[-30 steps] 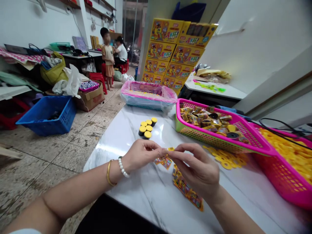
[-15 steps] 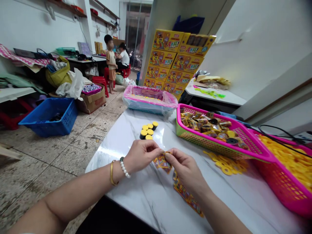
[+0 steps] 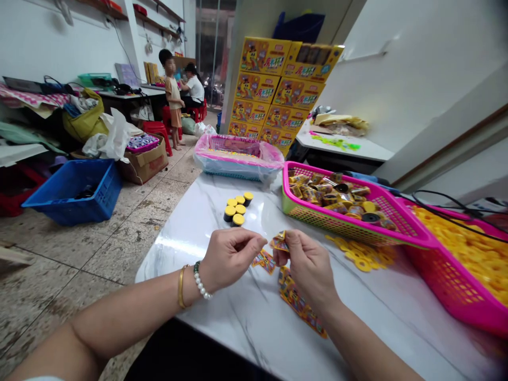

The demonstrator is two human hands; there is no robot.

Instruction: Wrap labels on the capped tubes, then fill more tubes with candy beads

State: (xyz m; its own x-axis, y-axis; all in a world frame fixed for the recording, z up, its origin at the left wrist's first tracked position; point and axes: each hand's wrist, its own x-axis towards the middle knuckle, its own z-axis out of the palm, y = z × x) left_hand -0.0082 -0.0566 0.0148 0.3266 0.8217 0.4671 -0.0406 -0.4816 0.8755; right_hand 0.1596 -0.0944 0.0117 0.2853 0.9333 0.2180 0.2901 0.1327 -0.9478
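My right hand [image 3: 311, 270] pinches a small orange printed sticker [image 3: 280, 241] between thumb and fingers, above the white marbled table [image 3: 238, 323]. Just left of it, my left hand [image 3: 230, 258] is closed in a pinch; whatever lies between its fingertips is too small to make out. Under and between the hands, more printed pieces [image 3: 264, 261] lie on the tabletop. A longer strip of printed stickers [image 3: 299, 307] rests beneath my right wrist, partly covered by it. Beyond my left hand stand several small black cups with yellow lids [image 3: 239, 209].
At the right are a pink-and-green basket [image 3: 357, 233] of wrapped cups and a pink basket [image 3: 456, 296] of yellow rings. Loose yellow rings [image 3: 361, 256] lie beside them. A plastic-lined basket [image 3: 238, 164] and stacked yellow boxes [image 3: 273, 90] stand behind. Two people are farther back.
My hands have drawn apart; the sticker is now raised in my right hand, off the other pieces. The view has shifted slightly, moving the scene up and left.
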